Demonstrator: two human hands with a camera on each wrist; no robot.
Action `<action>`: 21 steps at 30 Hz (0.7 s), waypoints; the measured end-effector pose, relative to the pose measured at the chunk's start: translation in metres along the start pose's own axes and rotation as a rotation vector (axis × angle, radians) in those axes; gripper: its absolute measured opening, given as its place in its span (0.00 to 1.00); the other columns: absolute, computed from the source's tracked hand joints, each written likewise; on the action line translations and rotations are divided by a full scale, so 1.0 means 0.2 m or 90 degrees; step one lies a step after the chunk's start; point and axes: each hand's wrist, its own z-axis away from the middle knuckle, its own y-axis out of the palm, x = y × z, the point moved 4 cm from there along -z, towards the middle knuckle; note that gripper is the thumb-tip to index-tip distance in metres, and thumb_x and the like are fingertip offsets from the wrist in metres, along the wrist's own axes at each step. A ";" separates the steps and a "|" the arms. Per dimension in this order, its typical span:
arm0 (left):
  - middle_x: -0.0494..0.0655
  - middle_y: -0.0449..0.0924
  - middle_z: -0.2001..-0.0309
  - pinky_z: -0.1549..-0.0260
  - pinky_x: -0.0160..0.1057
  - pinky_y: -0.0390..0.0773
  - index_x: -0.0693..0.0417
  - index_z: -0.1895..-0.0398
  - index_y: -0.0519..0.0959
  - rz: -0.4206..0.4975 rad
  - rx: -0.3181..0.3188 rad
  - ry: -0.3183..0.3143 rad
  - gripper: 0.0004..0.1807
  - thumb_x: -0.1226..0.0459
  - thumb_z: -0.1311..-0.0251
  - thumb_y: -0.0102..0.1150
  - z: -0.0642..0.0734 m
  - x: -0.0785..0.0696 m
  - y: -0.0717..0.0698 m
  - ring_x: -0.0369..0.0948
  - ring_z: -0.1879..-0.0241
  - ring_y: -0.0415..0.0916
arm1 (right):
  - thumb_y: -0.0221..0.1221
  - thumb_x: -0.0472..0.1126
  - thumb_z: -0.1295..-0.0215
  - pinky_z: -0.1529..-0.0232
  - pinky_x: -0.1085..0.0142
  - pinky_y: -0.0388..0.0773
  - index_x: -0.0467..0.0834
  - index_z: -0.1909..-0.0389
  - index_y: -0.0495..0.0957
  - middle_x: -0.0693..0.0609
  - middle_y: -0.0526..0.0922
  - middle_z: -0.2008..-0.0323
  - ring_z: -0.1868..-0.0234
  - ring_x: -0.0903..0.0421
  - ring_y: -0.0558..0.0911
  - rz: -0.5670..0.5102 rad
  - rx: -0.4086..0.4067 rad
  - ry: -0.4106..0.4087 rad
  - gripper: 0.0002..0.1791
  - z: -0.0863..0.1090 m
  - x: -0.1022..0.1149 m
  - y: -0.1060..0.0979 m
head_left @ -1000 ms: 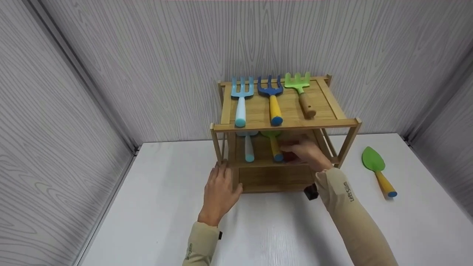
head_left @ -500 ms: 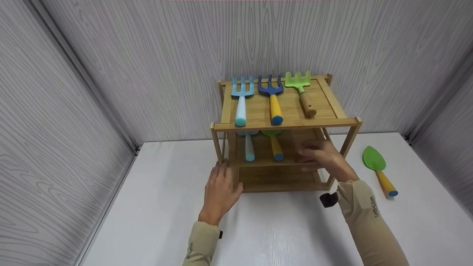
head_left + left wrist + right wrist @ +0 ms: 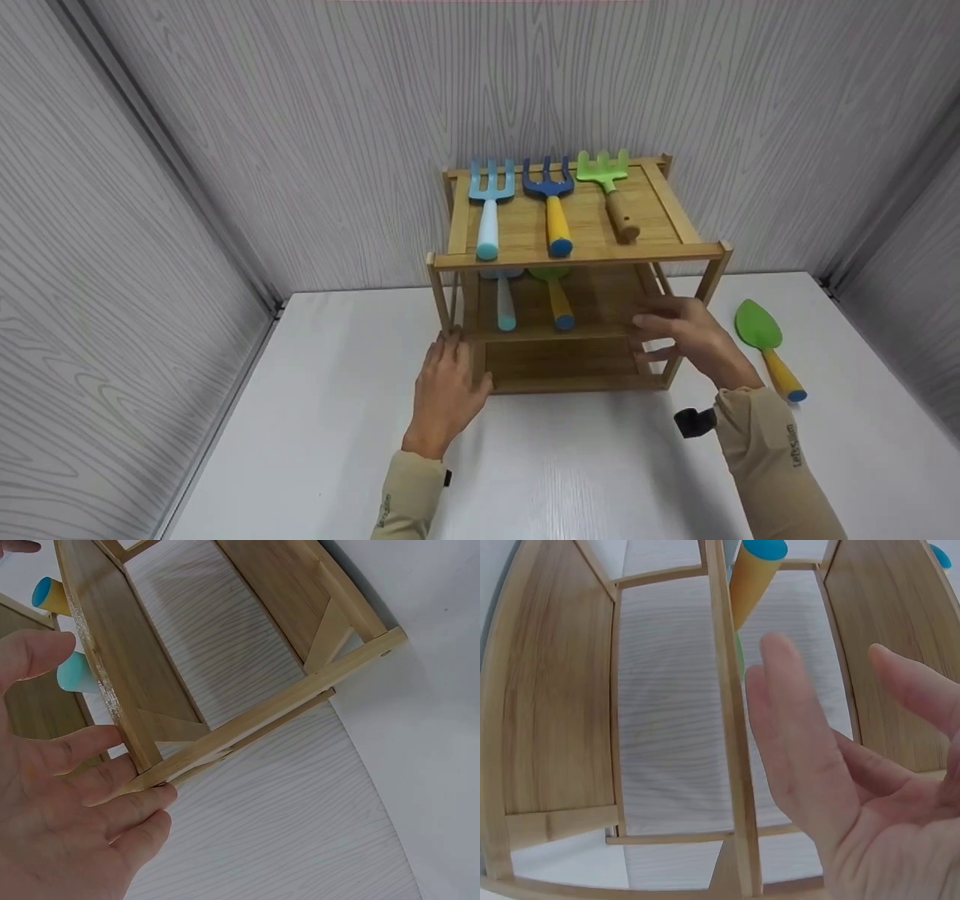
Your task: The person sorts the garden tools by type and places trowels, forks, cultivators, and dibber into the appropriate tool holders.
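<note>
A three-level wooden rack (image 3: 652, 253) stands on the table. My left hand (image 3: 445, 390) rests its extended fingers against the rack's left front post. My right hand (image 3: 694, 334), empty with relaxed fingers, is at the right front of the middle shelf. Inside that shelf lie a light blue tool (image 3: 505, 300) and a green one with a yellow handle (image 3: 559, 300), their heads partly hidden under the top board. On top, side by side, are a light blue hand fork (image 3: 488, 221), a dark blue fork with yellow handle (image 3: 556, 217) and a green fork with wooden handle (image 3: 621, 214).
Right of the rack, a green trowel (image 3: 759, 326) with a yellow handle lies on the white table (image 3: 337, 390). Wood-grain panels (image 3: 360, 135) rise behind and at both sides. The bottom shelf (image 3: 562, 360) sits low at the rack's front.
My right hand has drawn out of the middle shelf, moving right and toward me, away from the yellow-handled tool. My left hand has stayed at the post.
</note>
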 end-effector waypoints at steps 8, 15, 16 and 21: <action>0.70 0.74 0.40 0.39 0.58 0.72 0.72 0.42 0.74 -0.004 0.008 -0.003 0.29 0.63 0.42 0.68 0.00 0.00 0.00 0.67 0.40 0.72 | 0.57 0.39 0.26 0.55 0.52 0.84 0.21 0.27 0.50 0.22 0.66 0.35 0.43 0.37 0.81 0.008 -0.006 -0.005 0.39 0.03 -0.03 -0.04; 0.70 0.74 0.40 0.40 0.58 0.72 0.72 0.42 0.74 -0.015 -0.007 0.007 0.29 0.62 0.43 0.69 0.00 0.00 0.01 0.66 0.40 0.73 | 0.57 0.41 0.25 0.56 0.54 0.85 0.22 0.29 0.56 0.25 0.70 0.37 0.50 0.48 0.86 0.033 -0.015 -0.014 0.36 0.08 -0.06 -0.10; 0.70 0.73 0.40 0.40 0.58 0.73 0.72 0.42 0.74 -0.016 -0.008 0.008 0.30 0.62 0.44 0.70 0.00 0.00 0.01 0.66 0.40 0.73 | 0.57 0.41 0.25 0.56 0.55 0.85 0.22 0.29 0.57 0.25 0.71 0.38 0.51 0.49 0.86 0.039 -0.018 -0.012 0.35 0.08 -0.07 -0.10; 0.69 0.73 0.40 0.40 0.58 0.73 0.72 0.45 0.74 -0.029 -0.008 0.010 0.29 0.62 0.44 0.70 0.01 -0.01 0.01 0.65 0.40 0.73 | 0.58 0.41 0.26 0.54 0.52 0.84 0.22 0.30 0.58 0.34 0.77 0.44 0.52 0.49 0.86 0.031 -0.021 -0.011 0.35 0.10 -0.10 -0.14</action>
